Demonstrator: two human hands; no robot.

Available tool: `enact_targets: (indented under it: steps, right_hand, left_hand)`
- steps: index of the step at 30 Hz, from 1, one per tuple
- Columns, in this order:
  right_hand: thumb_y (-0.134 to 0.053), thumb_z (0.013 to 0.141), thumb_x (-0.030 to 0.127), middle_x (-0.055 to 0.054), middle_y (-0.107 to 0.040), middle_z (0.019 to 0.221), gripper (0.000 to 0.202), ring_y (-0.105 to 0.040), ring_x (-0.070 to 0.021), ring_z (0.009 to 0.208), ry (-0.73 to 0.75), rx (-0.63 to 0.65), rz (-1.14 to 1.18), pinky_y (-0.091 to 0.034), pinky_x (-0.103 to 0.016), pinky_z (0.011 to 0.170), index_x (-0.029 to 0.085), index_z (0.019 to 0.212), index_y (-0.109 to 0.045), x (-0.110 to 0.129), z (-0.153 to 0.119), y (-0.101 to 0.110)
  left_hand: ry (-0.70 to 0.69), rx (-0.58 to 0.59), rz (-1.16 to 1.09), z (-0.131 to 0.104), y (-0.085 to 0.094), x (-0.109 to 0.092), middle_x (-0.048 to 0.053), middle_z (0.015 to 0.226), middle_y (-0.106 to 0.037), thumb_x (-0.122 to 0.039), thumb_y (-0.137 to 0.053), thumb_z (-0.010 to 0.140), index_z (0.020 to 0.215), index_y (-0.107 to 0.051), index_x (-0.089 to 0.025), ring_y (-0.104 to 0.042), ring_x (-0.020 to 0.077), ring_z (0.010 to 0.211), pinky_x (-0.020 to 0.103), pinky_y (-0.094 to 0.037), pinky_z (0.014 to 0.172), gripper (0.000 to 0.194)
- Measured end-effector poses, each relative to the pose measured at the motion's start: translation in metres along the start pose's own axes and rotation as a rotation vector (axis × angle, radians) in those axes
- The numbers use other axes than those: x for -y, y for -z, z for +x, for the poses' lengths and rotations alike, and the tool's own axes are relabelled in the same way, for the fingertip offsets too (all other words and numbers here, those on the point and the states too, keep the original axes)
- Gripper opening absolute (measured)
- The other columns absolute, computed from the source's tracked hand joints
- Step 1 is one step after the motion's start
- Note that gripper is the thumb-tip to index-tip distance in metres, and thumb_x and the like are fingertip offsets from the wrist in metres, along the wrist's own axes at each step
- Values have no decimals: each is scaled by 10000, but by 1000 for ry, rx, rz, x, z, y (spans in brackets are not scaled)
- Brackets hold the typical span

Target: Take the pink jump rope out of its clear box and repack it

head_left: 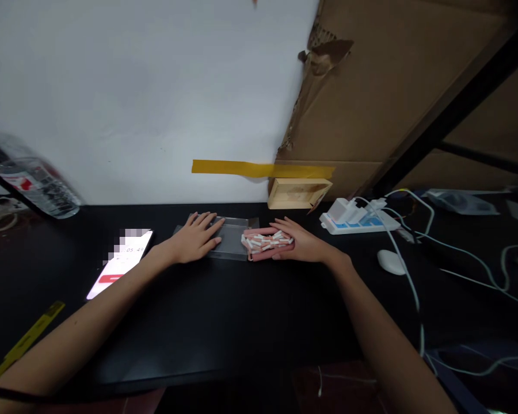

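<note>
A clear plastic case (232, 234) lies flat on the black table. My left hand (198, 237) rests on its left part, fingers spread and palm down. At the right end of the case is a pink, open-topped box (265, 254) filled with several small white and pink stick-like pieces (270, 240); what exactly they are I cannot make out. My right hand (302, 240) grips this box by its right end, fingers along the far side and thumb along the near side. The palm hides that end. The box's left end meets or overlaps the case.
A lit phone (125, 256) lies left of my left hand. A wooden tray (299, 192) leans at the wall beneath yellow tape (259, 169). To the right are a power strip (358, 221), cables, and a white mouse (391, 261). A plastic bottle (37, 178) stands far left.
</note>
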State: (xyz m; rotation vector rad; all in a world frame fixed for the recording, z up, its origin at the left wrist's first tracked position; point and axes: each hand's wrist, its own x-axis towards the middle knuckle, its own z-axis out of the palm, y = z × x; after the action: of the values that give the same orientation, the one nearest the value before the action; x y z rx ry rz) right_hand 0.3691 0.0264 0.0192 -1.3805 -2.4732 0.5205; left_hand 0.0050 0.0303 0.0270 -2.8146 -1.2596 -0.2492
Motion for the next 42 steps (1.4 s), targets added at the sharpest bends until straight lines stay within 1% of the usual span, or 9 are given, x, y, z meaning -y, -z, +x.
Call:
enact_targets:
  steps: [5, 8, 12, 17, 20, 24, 28, 36, 42]
  right_hand:
    - [-686, 758, 701, -126, -376, 1589, 911, -179, -387, 1514, -23, -33, -14, -236, -640, 1186, 263, 1512, -423, 5, 4, -4]
    - [-625, 804, 707, -174, -340, 1599, 924, -148, -375, 1523, -12, -75, -29, -198, -611, 1207, 184, 1529, -392, 7, 8, -13]
    - [-501, 935, 574, -139, -287, 1629, 723, -127, -335, 1534, 55, -126, 24, -171, -607, 1214, 208, 1542, -361, 12, 14, -31]
    - [-304, 1014, 423, -85, -264, 1646, 566, -85, -290, 1543, -24, -177, 164, -134, -581, 1232, 219, 1539, -365, 22, 21, -46]
    - [-356, 1002, 442, -69, -272, 1644, 568, -103, -286, 1540, -60, -146, 249, -156, -575, 1228, 250, 1537, -363, 22, 20, -36]
    - [-521, 946, 513, -37, -374, 1602, 618, -184, -290, 1526, -51, -71, 280, -181, -560, 1226, 310, 1516, -395, 13, 9, -1]
    - [-691, 826, 579, -12, -345, 1614, 793, -150, -339, 1524, -67, 30, 241, -167, -603, 1217, 357, 1522, -382, 3, -3, 21]
    - [-751, 747, 620, -39, -333, 1616, 873, -98, -385, 1521, -91, 58, 159, -112, -689, 1191, 379, 1510, -401, -17, -1, 15]
    - [-721, 752, 673, -63, -355, 1606, 868, -134, -382, 1522, -71, 8, 119, -112, -696, 1183, 376, 1505, -408, 0, 7, -2]
  left_hand:
    - [29, -42, 36, 2, -3, -25, 149, 1567, -375, -460, -262, 1027, 1524, -336, -191, -307, 361, 1453, 560, -194, 1175, 570]
    - [70, -75, 44, 2, -7, -32, 157, 1555, -389, -448, -273, 1024, 1510, -351, -180, -312, 366, 1448, 572, -196, 1171, 560]
    - [95, -106, 12, 1, -10, -35, 147, 1552, -399, -451, -304, 1016, 1496, -370, -195, -316, 367, 1448, 579, -196, 1171, 548]
    - [98, -143, -41, 1, -13, -32, 115, 1556, -401, -467, -329, 1010, 1493, -371, -235, -322, 364, 1445, 586, -187, 1177, 537]
    - [102, -143, -35, 1, -13, -32, 121, 1555, -401, -469, -327, 1013, 1493, -372, -228, -321, 363, 1446, 585, -194, 1176, 539]
    - [110, -110, 7, 2, -11, -33, 149, 1552, -399, -480, -313, 1019, 1497, -371, -198, -323, 369, 1444, 583, -209, 1169, 557]
    - [105, -98, 32, 1, -10, -33, 158, 1553, -395, -485, -277, 1027, 1507, -357, -189, -315, 359, 1450, 582, -207, 1166, 569]
    - [89, -109, 19, 1, -10, -33, 153, 1546, -407, -470, -282, 1022, 1492, -378, -189, -324, 362, 1443, 578, -204, 1166, 556]
    - [102, -122, 0, 1, -10, -35, 140, 1538, -420, -440, -319, 1008, 1482, -395, -199, -332, 361, 1438, 569, -192, 1173, 538]
